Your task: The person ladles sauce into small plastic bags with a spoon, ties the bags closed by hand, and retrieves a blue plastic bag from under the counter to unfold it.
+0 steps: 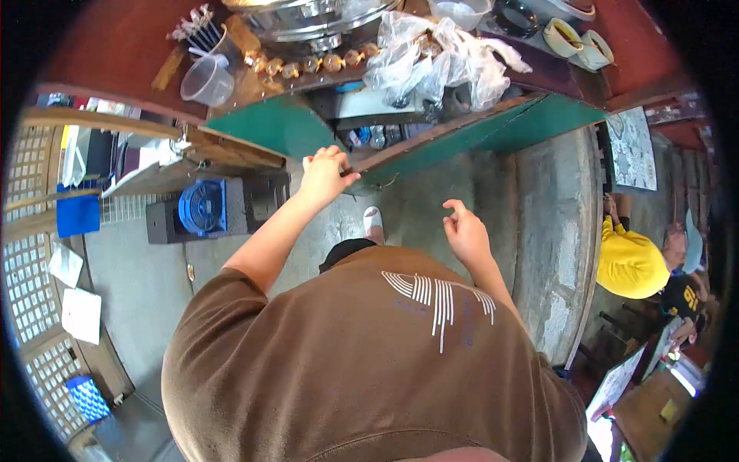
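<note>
My left hand [326, 175] is near the left end of the green counter's wooden edge [431, 141], fingers bent and thumb apart, with nothing visible in it. Whether it touches the edge I cannot tell. Over the floor to the right hangs my right hand [466, 231], its fingers loosely curled and apart, holding nothing. Crumpled clear plastic bags [443, 61] lie on the counter above an opening with a shelf. Round amber-coloured pieces [312, 65] form a row beside a shiny metal pot [308, 27].
A clear plastic cup [208, 82] stands at the upper left. Below it on the floor is a blue fan [202, 206] beside dark boxes. A concrete ledge [558, 254] runs down the right, with people beyond, one in a yellow top [635, 262].
</note>
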A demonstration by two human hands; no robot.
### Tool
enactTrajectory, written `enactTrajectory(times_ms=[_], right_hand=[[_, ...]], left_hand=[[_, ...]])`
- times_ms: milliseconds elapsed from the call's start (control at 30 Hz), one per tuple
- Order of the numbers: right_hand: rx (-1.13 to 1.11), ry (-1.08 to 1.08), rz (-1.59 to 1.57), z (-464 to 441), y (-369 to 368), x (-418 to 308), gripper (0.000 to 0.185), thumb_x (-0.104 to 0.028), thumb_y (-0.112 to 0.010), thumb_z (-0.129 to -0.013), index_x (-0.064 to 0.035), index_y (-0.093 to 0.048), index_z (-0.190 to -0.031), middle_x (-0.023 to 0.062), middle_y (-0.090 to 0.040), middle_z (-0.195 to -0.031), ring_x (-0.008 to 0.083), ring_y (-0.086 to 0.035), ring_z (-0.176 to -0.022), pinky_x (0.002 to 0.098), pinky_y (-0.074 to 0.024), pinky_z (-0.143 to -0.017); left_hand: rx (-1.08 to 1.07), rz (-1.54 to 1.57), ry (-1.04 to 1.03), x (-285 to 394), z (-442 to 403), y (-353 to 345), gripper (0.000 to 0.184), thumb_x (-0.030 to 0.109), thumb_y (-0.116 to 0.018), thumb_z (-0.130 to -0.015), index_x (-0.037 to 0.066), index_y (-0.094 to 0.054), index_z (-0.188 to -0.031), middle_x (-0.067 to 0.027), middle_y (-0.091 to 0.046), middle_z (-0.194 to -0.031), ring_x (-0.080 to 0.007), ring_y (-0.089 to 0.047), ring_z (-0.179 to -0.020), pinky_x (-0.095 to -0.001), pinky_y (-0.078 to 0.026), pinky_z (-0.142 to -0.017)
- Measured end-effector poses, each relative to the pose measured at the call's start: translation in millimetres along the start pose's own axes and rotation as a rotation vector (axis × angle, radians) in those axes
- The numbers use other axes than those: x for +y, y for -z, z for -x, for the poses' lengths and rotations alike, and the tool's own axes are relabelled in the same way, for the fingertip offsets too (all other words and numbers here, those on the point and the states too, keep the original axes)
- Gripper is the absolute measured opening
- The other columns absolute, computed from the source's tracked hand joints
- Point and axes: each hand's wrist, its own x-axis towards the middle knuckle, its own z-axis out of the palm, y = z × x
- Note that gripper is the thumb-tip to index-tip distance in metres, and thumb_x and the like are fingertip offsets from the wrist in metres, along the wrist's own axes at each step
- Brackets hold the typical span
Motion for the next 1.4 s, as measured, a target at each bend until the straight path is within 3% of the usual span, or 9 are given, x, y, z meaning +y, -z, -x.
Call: enactTrajectory(times_ms=[100, 300, 367, 567, 700, 767, 867, 1067, 1400], right_hand=[[-0.008, -0.051, -0.109, 27.5, -14.6, 11.5, 0.037, -0.014, -0.060, -0.085, -0.0119, -0.046, -0.120, 0.0123, -0.063, -0.080, 0.0288, -0.063, -0.071, 0.0395, -0.0490, -0.066], [0.137, -0.157, -0.415, 79.2, -23.9, 22.2, 0.055, -0.023, -0.062, -0.088, -0.0174, -0.036, -0.137, 0.0163, -0.058, -0.108, 0.0256, -0.063, -0.082, 0.0367, -0.0493, -0.075], [0.158, -0.215, -0.426, 95.0, -20.9, 26.2, 0.062, -0.023, -0.062, -0.088, -0.0124, -0.031, -0.140, 0.0192, -0.048, -0.126, 0.0296, -0.055, -0.107, 0.0380, -0.0450, -0.088], [0.449, -0.339, -0.167, 126.2, -16.6, 70.1, 0.075, -0.011, -0.066, -0.081, -0.0003, -0.023, -0.142, 0.0192, -0.029, -0.145, 0.0328, -0.028, -0.135, 0.0394, -0.0247, -0.110], [0.539, -0.567, 0.090, 129.9, 6.2, 120.0, 0.072, -0.004, -0.065, -0.079, -0.0027, -0.029, -0.141, 0.0156, -0.033, -0.145, 0.0306, -0.029, -0.135, 0.0408, -0.0216, -0.112], [0.607, -0.593, 0.040, 135.9, 14.2, 147.6, 0.069, -0.006, -0.063, -0.082, -0.0045, -0.030, -0.142, 0.0143, -0.034, -0.144, 0.0269, -0.029, -0.135, 0.0400, -0.0198, -0.112], [0.647, -0.660, 0.128, 162.6, 26.0, 193.4, 0.059, -0.019, -0.059, -0.090, -0.0069, -0.032, -0.142, 0.0125, -0.035, -0.144, 0.0229, -0.030, -0.135, 0.0348, -0.0186, -0.111], [0.591, -0.912, 0.363, 225.3, 46.7, 246.4, 0.065, -0.033, -0.056, -0.092, -0.0017, -0.030, -0.142, 0.0144, -0.032, -0.147, 0.0241, -0.031, -0.135, 0.0357, -0.0222, -0.111], [0.696, -0.777, 0.458, 245.8, 53.0, 255.4, 0.050, -0.027, -0.056, -0.093, 0.0062, -0.045, -0.129, 0.0190, -0.046, -0.134, 0.0262, -0.046, -0.121, 0.0348, -0.0329, -0.104]], left_hand=[[-0.132, 0.154, -0.072, 31.3, 36.8, -20.5, 0.035, 0.036, -0.076, -0.069, 0.007, -0.059, -0.073, -0.0094, -0.058, -0.086, -0.0294, -0.059, -0.090, -0.0415, -0.044, -0.076], [-0.552, 0.760, -0.175, 91.7, 83.8, -95.7, 0.035, 0.040, -0.064, -0.085, 0.005, -0.065, -0.089, -0.0094, -0.063, -0.086, -0.0214, -0.060, -0.082, -0.0351, -0.046, -0.073], [-0.727, 0.744, -0.084, 97.9, 82.5, -117.8, 0.032, 0.036, -0.062, -0.087, 0.005, -0.065, -0.091, -0.0081, -0.063, -0.085, -0.0190, -0.060, -0.083, -0.0340, -0.047, -0.074], [-0.792, 0.708, 0.308, -40.5, -3.2, -332.0, 0.030, 0.030, -0.059, -0.086, 0.004, -0.064, -0.100, -0.0126, -0.066, -0.096, -0.0221, -0.062, -0.090, -0.0332, -0.048, -0.078], [-0.703, -0.148, -0.295, -172.5, -111.7, -452.8, 0.034, 0.027, -0.058, -0.085, 0.006, -0.059, -0.111, -0.0153, -0.059, -0.111, -0.0304, -0.060, -0.099, -0.0380, -0.050, -0.083], [-0.551, -0.150, 0.210, -197.8, -157.8, -490.7, 0.046, 0.031, -0.057, -0.086, 0.006, -0.048, -0.124, -0.0163, -0.056, -0.117, -0.0329, -0.055, -0.109, -0.0432, -0.046, -0.088], [-0.349, -0.075, 0.400, -200.4, -211.7, -502.4, 0.043, 0.029, -0.058, -0.086, 0.006, -0.050, -0.121, -0.0169, -0.056, -0.117, -0.0332, -0.055, -0.108, -0.0429, -0.046, -0.088], [-0.214, 0.002, 0.408, -234.8, -290.0, -542.6, 0.037, 0.026, -0.059, -0.086, 0.005, -0.054, -0.116, -0.0181, -0.056, -0.116, -0.0338, -0.056, -0.107, -0.0422, -0.046, -0.088], [-0.169, 0.259, 0.332, -254.6, -292.0, -514.6, 0.027, 0.020, -0.060, -0.085, 0.004, -0.060, -0.108, -0.0202, -0.056, -0.115, -0.0348, -0.056, -0.104, -0.0411, -0.045, -0.088]])
